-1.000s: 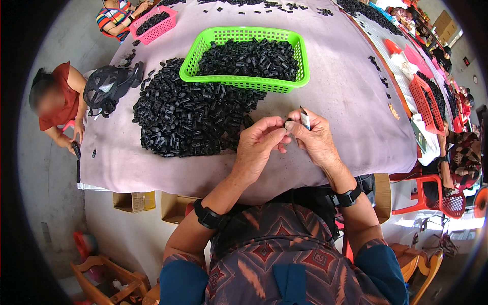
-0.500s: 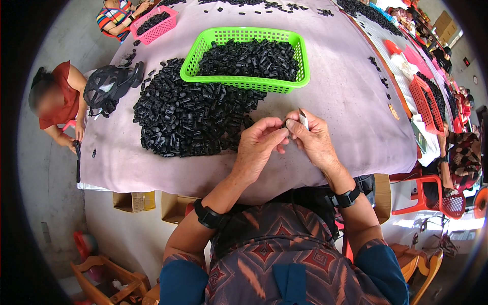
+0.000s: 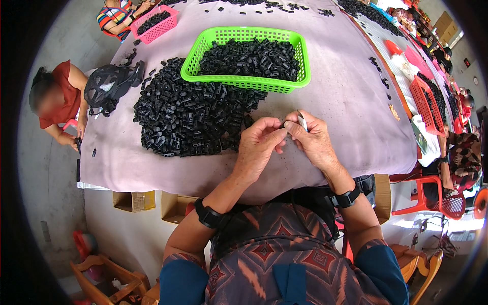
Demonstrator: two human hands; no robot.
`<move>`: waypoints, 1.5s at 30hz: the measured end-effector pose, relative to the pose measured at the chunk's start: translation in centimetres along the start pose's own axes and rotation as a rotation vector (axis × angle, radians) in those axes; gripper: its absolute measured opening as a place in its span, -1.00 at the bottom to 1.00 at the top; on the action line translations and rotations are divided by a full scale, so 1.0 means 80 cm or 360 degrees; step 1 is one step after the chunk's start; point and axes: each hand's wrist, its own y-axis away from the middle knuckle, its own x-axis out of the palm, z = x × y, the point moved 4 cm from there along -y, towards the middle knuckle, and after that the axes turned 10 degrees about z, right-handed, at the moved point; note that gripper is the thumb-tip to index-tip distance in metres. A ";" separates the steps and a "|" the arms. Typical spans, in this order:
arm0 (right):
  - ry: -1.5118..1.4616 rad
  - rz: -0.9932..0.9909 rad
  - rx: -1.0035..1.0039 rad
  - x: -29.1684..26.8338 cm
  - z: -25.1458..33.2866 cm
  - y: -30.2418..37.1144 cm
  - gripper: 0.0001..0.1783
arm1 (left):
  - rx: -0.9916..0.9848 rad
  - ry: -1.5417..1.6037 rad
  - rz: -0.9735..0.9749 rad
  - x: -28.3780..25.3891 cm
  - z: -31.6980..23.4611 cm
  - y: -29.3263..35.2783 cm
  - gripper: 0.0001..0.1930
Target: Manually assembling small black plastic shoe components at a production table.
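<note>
Over the near side of the table, my left hand (image 3: 258, 147) and my right hand (image 3: 316, 142) meet at the fingertips. A small black plastic part (image 3: 283, 124) sits pinched in my left thumb and fingers, mostly hidden by them. Held in my right hand is a small knife (image 3: 302, 121) with a whitish body, its narrow end pointing up and away; my right thumb presses against the black part. To the left of my hands lies a big heap of black plastic parts (image 3: 183, 117). Behind it, a green basket (image 3: 244, 79) holds many more of them.
A black cap (image 3: 109, 84) rests at the table's left edge, beside a person in red (image 3: 63, 96). Farther off stands a pink basket (image 3: 157, 31). Loose black parts lie along the right edge. Cardboard boxes (image 3: 133, 202) sit below the table's front edge.
My hands stay almost in place, with only a slight shift of the right thumb and knife. The person at the left has moved a hand slightly.
</note>
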 end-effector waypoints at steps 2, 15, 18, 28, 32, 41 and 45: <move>0.0015 0.0000 0.0001 0.000 -0.002 0.000 -0.89 | 0.0010 -0.0012 -0.0002 -0.001 0.001 -0.001 -0.84; 0.0007 0.0019 0.0066 0.000 -0.011 -0.004 -0.89 | -0.0088 -0.0121 0.0015 -0.006 0.007 -0.003 -0.84; -0.0017 0.0028 0.0059 0.000 -0.014 -0.004 -0.89 | -0.0100 -0.0100 0.0018 -0.006 0.008 -0.003 -0.84; 0.0006 0.0020 0.0047 0.001 -0.010 -0.003 -0.89 | -0.0053 0.0001 0.0042 -0.008 0.011 -0.004 -0.85; -0.0200 0.0025 0.0016 -0.003 -0.007 0.000 -0.88 | 0.0037 0.0024 0.0060 0.000 -0.001 -0.003 -0.86; -0.0261 0.0124 -0.0089 0.002 0.013 0.004 -0.88 | -0.0002 0.0393 0.0168 0.002 -0.005 -0.001 -0.84; -0.0172 0.0201 -0.0196 0.006 0.024 0.005 -0.88 | 0.0017 0.0436 0.0165 0.003 -0.006 0.000 -0.85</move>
